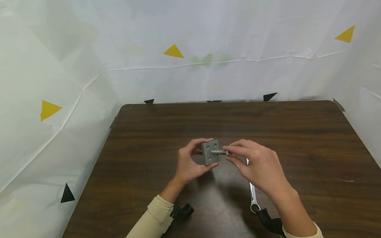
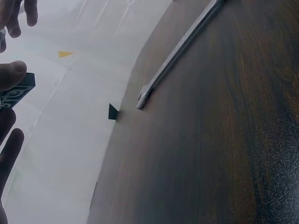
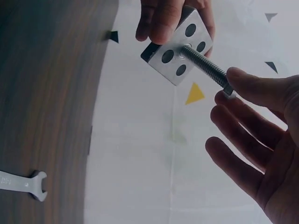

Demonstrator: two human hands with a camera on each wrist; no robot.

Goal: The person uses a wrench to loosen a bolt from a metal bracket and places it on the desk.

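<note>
One square grey metal block (image 1: 210, 152) is in view, with four round holes around its centre. One threaded steel bolt (image 1: 219, 152) sits in it. One silver open-ended wrench (image 1: 252, 191) lies on one dark wooden table (image 1: 297, 142). Two hands show, the left hand (image 1: 190, 163) and the right hand (image 1: 259, 167).

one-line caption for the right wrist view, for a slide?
Left hand holds a drilled metal block while the right hand pinches the head of a bolt set in its centre hole.
</note>
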